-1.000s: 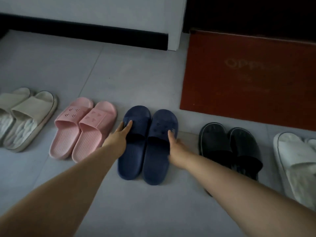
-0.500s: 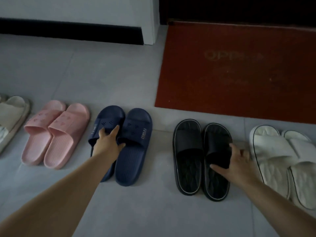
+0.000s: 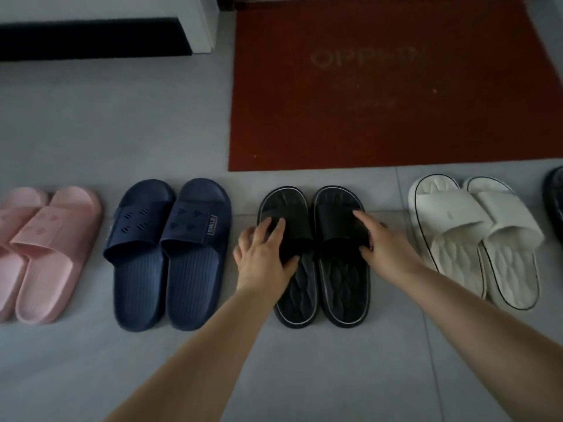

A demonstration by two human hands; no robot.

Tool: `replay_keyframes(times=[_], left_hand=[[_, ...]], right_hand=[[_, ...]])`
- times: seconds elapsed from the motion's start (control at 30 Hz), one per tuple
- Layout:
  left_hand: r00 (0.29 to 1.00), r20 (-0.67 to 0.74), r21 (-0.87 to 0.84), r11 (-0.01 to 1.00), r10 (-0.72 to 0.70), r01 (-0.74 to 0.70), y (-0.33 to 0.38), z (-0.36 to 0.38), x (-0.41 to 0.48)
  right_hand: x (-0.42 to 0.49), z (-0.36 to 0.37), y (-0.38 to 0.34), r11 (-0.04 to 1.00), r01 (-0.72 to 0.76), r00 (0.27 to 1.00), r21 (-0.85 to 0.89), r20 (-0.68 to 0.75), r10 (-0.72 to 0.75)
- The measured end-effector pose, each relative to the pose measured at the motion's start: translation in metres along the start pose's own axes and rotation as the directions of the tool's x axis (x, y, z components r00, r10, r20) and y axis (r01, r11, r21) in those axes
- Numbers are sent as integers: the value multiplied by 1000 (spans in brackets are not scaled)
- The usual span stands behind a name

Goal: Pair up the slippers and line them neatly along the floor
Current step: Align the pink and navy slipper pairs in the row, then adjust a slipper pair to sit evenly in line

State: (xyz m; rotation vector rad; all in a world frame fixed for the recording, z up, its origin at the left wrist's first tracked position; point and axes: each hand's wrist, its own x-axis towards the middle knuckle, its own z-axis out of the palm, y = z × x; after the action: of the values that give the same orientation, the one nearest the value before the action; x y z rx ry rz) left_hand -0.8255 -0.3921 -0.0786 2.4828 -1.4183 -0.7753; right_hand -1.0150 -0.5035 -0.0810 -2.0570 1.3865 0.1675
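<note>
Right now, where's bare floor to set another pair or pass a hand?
Widest: tile beyond pink pair and navy pair, left of red mat. Narrow lane between those two. Crowded: around black pair, left hand and right hand fill its side gaps.

Left hand (image 3: 262, 257), right hand (image 3: 387, 248): bare; forearms bare.
</note>
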Motion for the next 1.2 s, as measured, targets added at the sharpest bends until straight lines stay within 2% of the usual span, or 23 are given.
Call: replay_keyframes(times=[0.07,0.17,0.43,0.57,0.63,0.67,0.7,0.73,0.77,0.8,0.83,0.87,0.93,1.0,1.1,1.2], left_hand=[[1000,31,-70,998,-2,5,3,6,7],[999,-34,-156,988,4,-9,1,6,19],[999,-22,-155,988,25,-28,9,3,23],[1000,3,-149,989,23,-22,10,0,23],[999,4,-25,999,33,-33,16,-1,22],[999,-11,65,997,47,-46,20,-1,20],[997,-29,127,990,72,-68,27,-1,19],[994,-38,147,984,104,-97,35,0,17],[989,-39,132,982,141,-135,44,1,16],[982,-25,105,978,185,-182,56,4,15],[974,0,90,970,228,-227,68,8,15],[964,28,90,960,264,-265,79,12,16],[954,72,94,951,289,-295,92,21,23],[963,98,70,963,252,-260,95,24,33],[965,90,31,968,245,-249,88,23,44],[954,113,54,957,276,-284,85,21,44]], right_hand=[[1,-1,5,998,13,1000,-54,17,-12],[2,-4,11,986,5,998,-169,55,4],[9,-5,17,998,14,1000,-64,6,-14],[1,-9,10,999,5,1000,-41,29,-4],[-11,-19,24,999,-33,996,-8,-82,32],[-18,-26,37,997,-70,970,36,-231,76],[-27,-37,54,986,-127,902,103,-401,158],[-35,-47,74,964,-195,806,183,-530,264],[-41,-58,95,926,-277,716,256,-588,377],[-45,-68,117,877,-379,671,295,-565,480],[-46,-76,137,828,-465,675,313,-479,561],[-44,-80,151,790,-515,702,332,-365,611],[-37,-78,159,761,-472,766,446,-219,604],[-30,-68,154,798,-402,786,449,-277,553],[-28,-50,147,836,-414,734,360,-411,540],[-32,-41,141,836,-422,718,351,-434,544]])
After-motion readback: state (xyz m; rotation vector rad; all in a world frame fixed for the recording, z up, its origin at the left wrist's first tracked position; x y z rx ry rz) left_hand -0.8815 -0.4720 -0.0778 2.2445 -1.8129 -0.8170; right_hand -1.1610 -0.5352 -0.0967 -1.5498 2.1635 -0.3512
